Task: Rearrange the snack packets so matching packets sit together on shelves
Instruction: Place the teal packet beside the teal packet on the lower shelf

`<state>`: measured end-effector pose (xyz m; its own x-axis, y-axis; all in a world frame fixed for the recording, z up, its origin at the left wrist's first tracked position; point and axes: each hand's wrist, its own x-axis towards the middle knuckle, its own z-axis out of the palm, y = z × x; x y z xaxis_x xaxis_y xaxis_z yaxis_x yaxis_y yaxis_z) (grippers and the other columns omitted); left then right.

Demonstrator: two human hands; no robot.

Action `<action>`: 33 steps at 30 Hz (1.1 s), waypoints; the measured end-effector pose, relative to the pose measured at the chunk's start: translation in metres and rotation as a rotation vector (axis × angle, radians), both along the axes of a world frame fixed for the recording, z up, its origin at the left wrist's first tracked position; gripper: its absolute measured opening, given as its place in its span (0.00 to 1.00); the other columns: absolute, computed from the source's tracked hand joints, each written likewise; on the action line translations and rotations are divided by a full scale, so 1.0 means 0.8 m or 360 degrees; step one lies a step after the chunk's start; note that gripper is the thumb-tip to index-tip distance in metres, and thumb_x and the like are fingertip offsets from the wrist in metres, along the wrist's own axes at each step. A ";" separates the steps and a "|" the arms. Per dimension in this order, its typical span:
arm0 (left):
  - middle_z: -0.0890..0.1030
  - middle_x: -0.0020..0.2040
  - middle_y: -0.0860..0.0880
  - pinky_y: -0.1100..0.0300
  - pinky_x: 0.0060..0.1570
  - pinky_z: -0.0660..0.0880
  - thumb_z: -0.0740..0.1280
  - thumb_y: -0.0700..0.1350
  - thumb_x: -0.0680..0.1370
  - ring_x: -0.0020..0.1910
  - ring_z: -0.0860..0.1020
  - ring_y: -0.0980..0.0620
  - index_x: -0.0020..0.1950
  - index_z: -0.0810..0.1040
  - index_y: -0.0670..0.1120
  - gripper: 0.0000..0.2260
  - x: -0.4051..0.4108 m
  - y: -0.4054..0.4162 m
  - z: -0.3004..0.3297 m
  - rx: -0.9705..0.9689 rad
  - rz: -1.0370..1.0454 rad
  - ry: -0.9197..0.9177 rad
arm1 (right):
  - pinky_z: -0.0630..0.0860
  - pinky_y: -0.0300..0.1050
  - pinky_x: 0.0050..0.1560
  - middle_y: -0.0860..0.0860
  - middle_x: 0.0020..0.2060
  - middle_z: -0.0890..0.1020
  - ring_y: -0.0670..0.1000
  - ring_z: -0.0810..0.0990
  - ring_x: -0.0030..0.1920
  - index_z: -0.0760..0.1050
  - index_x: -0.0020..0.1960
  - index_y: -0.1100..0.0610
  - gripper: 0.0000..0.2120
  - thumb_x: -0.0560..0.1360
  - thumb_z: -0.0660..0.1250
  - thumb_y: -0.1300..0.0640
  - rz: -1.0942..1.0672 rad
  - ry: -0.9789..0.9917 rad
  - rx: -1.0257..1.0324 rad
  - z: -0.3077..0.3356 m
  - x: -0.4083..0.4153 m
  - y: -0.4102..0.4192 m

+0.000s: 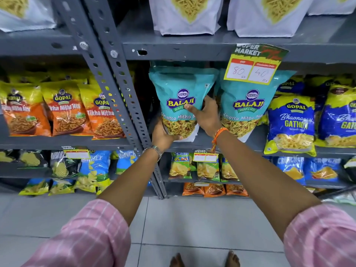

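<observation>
While the grey shelf point(202, 52) stands full, a teal Balaji packet point(180, 97) sits upright beside its twin packet point(248, 105), gripped underneath by the left hand point(163, 136), the right hand point(205, 115) clasping its side.
</observation>
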<state>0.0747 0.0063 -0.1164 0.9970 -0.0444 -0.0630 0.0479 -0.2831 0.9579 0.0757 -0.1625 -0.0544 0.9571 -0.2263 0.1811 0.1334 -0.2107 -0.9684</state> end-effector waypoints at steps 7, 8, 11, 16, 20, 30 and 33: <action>0.79 0.61 0.47 0.50 0.64 0.76 0.82 0.33 0.62 0.62 0.78 0.49 0.70 0.68 0.44 0.40 -0.002 0.000 -0.006 0.0002 0.0051 0.0011 | 0.83 0.53 0.58 0.59 0.59 0.85 0.56 0.85 0.59 0.77 0.64 0.64 0.22 0.73 0.76 0.61 0.0063 0.0020 0.0027 -0.006 0.002 -0.005; 0.79 0.62 0.47 0.51 0.64 0.76 0.82 0.34 0.62 0.61 0.77 0.49 0.71 0.68 0.44 0.41 -0.003 0.002 -0.006 0.0025 0.0061 0.0011 | 0.83 0.53 0.59 0.58 0.59 0.85 0.55 0.84 0.60 0.77 0.65 0.64 0.22 0.73 0.76 0.60 0.0073 0.0033 0.0013 -0.007 0.001 -0.006; 0.79 0.67 0.44 0.52 0.64 0.75 0.83 0.34 0.62 0.64 0.77 0.48 0.72 0.67 0.43 0.42 -0.004 0.004 -0.003 0.0046 0.0071 0.0019 | 0.82 0.54 0.61 0.57 0.60 0.85 0.55 0.84 0.60 0.77 0.65 0.64 0.23 0.73 0.76 0.60 0.0107 0.0076 0.0018 -0.012 -0.001 -0.008; 0.79 0.67 0.43 0.50 0.65 0.76 0.83 0.33 0.62 0.65 0.77 0.46 0.73 0.66 0.42 0.43 -0.005 0.003 0.002 0.0081 0.0086 0.0043 | 0.82 0.56 0.60 0.58 0.60 0.84 0.56 0.84 0.60 0.76 0.65 0.64 0.22 0.73 0.76 0.61 0.0127 0.0114 0.0048 -0.011 0.002 -0.006; 0.78 0.68 0.42 0.48 0.66 0.76 0.83 0.35 0.62 0.67 0.77 0.43 0.74 0.66 0.43 0.44 -0.007 0.003 0.004 0.0134 0.0093 0.0020 | 0.81 0.61 0.61 0.58 0.60 0.84 0.57 0.84 0.60 0.77 0.64 0.62 0.22 0.73 0.76 0.60 0.0119 0.0158 0.0092 -0.015 0.002 -0.006; 0.75 0.73 0.53 0.55 0.70 0.75 0.83 0.43 0.61 0.71 0.74 0.55 0.79 0.63 0.46 0.50 -0.071 -0.008 0.028 0.0048 0.0208 -0.0191 | 0.68 0.53 0.75 0.59 0.77 0.68 0.58 0.66 0.77 0.61 0.77 0.61 0.37 0.73 0.76 0.61 0.0031 0.0285 0.0103 0.011 -0.078 -0.022; 0.73 0.69 0.63 0.81 0.61 0.68 0.77 0.29 0.68 0.65 0.73 0.71 0.78 0.66 0.43 0.41 -0.124 -0.026 0.058 -0.0183 0.0410 -0.0290 | 0.74 0.41 0.67 0.56 0.75 0.70 0.55 0.71 0.74 0.63 0.76 0.58 0.33 0.75 0.73 0.62 0.0068 0.0286 0.0220 0.027 -0.157 -0.044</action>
<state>-0.0244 -0.0143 -0.0703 0.9708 0.2140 0.1083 -0.0713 -0.1736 0.9822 -0.0502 -0.1980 -0.0329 0.9804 -0.1955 -0.0229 -0.0377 -0.0723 -0.9967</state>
